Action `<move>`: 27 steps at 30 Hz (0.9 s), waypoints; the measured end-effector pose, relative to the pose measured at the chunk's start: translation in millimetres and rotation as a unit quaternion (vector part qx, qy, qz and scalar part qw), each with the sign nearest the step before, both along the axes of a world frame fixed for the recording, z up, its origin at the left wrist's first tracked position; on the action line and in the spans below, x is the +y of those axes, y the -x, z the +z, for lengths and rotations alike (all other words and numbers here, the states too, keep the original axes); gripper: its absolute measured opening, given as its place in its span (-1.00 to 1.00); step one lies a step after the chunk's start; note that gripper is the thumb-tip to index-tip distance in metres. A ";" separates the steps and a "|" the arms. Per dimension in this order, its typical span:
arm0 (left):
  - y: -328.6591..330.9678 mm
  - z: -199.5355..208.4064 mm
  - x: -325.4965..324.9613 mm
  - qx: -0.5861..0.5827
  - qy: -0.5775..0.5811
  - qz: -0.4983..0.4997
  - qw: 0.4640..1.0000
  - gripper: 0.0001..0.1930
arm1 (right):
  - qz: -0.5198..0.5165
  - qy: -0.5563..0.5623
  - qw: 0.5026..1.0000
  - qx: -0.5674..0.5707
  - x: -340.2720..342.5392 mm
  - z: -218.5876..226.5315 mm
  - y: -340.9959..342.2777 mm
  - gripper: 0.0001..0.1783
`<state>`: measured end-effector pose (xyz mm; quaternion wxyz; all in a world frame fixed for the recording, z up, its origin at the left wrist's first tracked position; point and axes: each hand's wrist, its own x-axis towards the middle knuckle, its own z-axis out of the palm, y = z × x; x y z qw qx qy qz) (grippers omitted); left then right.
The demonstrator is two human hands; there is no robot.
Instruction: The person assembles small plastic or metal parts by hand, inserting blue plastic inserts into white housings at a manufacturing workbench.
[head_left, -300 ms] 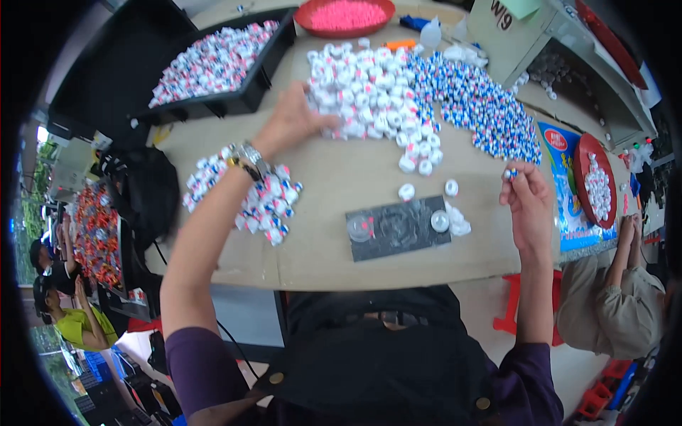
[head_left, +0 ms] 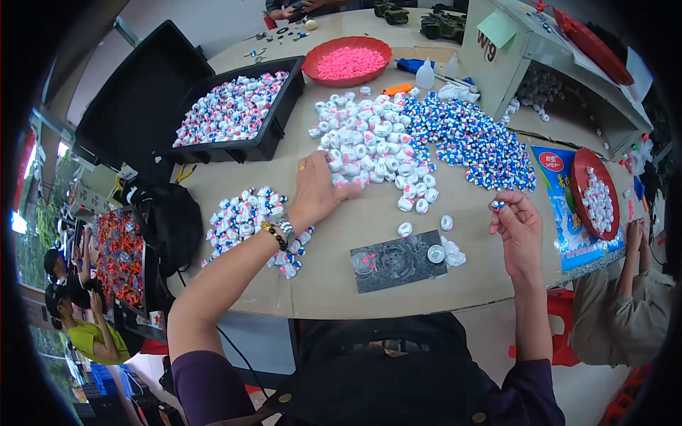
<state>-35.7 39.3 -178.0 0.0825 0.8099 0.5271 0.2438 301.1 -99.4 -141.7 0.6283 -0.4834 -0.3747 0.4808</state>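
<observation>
Your left hand (head_left: 316,190) is spread flat, fingers on the near edge of the white cap pile (head_left: 373,145) mid-table, nothing gripped. Your right hand (head_left: 517,226) pinches one small blue piece (head_left: 497,206), just off the blue pile (head_left: 472,142) toward the table's near edge.

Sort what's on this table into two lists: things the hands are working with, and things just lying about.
In use:
left hand on the white cap pile
right hand pinching a small blue piece
blue piece pile
grey plate
finished pile

Lying about:
red bowl of pink bits
black bin
glue bottle
toy trucks
black bag
</observation>
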 end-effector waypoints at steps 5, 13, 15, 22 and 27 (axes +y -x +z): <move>-8.3 -0.1 -10.7 0.050 -0.046 -0.041 0.997 -0.31 | 0.005 0.005 0.999 0.048 -2.0 1.8 0.2 -0.86; -14.1 1.3 -22.5 0.067 -0.051 -0.022 0.996 -0.38 | 0.003 -0.004 0.997 0.072 -12.0 0.5 -1.5 -0.86; -12.3 3.5 -28.7 0.063 -0.043 -0.021 0.997 -0.42 | 0.005 -0.005 0.997 0.072 -16.1 1.2 -1.7 -0.86; -2.8 -3.5 -34.5 0.089 -0.017 -0.043 0.995 -0.59 | 0.008 0.005 0.998 0.055 -21.8 1.5 -3.5 -0.86; 8.4 5.9 -21.4 0.031 -0.010 -0.081 0.996 -0.62 | 0.012 0.005 0.999 0.051 -19.5 6.2 4.2 -0.83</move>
